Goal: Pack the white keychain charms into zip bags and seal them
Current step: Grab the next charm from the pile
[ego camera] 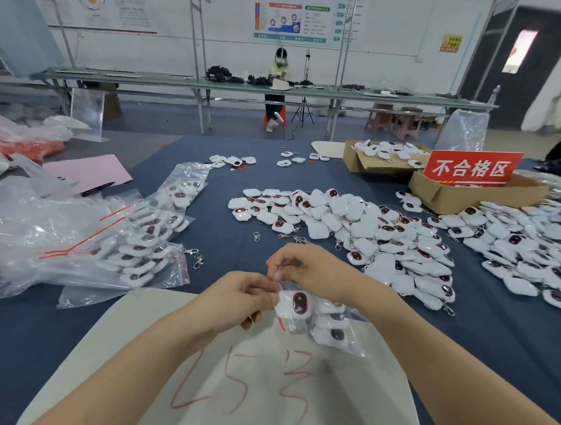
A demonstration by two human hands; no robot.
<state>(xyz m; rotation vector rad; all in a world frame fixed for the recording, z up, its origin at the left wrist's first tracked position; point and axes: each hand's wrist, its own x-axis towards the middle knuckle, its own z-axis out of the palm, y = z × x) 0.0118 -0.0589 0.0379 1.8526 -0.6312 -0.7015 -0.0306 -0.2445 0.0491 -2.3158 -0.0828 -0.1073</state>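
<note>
1. The left hand and right hand both pinch the mouth of the zip bag; its filled body lies just below the fingers.
2. Thin, limp, slippery film surrounds hard, light charms that probably shift, so hold the zip strip itself.
3. Whether it is sealed yet is unclear.
4. The loose pile lies beyond the fingers.

Both hands, left hand and right hand, pinch the top of a charm-filled zip bag (clear plastic) above a white sheet.
</note>
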